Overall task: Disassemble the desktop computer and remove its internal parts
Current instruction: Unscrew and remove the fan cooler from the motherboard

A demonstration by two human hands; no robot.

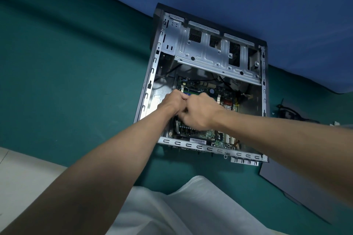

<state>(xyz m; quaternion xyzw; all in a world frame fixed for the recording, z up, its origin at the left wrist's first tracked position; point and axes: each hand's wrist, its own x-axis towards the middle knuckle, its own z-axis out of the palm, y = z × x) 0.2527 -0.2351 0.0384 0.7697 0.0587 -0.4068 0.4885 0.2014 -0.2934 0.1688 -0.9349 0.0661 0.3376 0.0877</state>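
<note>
The desktop computer case (210, 148) lies on its side on the green table (76, 63), open face up, with its far end against the blue backdrop. Inside, the motherboard (210, 135) covers the floor of the case, and the bare metal drive cage (210, 51) spans the far end.

The 2 hands meet over the left-centre of the board, knuckles touching. The left hand (172, 101) comes in over the near-left wall and the right hand (198, 112) from the right side, so neither is nearer than the other. Both have their fingers curled downward into the case. The fingertips are hidden under the backs of the hands, so I cannot tell what they pinch, if anything.

The part being worked lies straight below the hands, between the memory slots (191, 92) on the far side and the near rail. It may be a cooler or a connector seated there. The slots run across the view from left to right. Judging from that, any lift would go straight up toward the camera, clear of the cage's overhang
</note>
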